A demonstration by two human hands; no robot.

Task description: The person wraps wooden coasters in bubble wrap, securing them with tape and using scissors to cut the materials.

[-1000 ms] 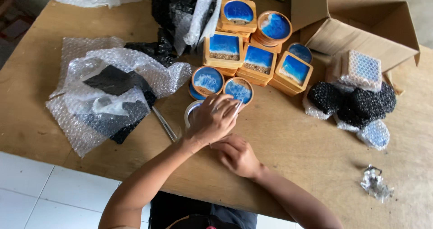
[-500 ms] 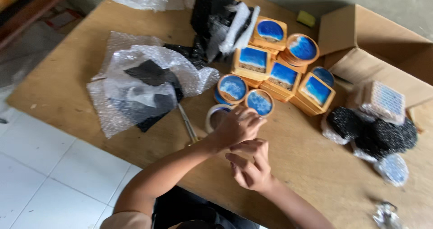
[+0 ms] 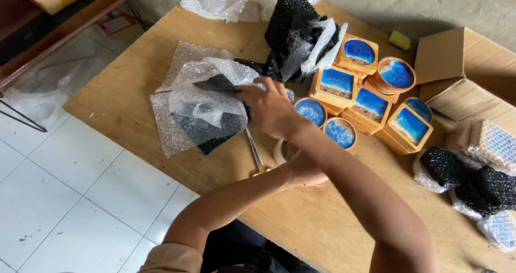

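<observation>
Bubble wrap (image 3: 207, 98) at nine o'clock is pinched in our right hand (image 3: 269, 109), our left hand's (image 3: 302, 173) grip too hidden to tell, while blue coasters (image 3: 371, 103) at one o'clock lie bare and bundles (image 3: 484, 184) at three are already wrapped.

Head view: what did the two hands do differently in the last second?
The right hand left its spot beside the left hand and reached across to the bubble wrap, with its fingers now on it. The left hand stayed by the tape roll. The blue coasters and scissors lie as before.
</observation>
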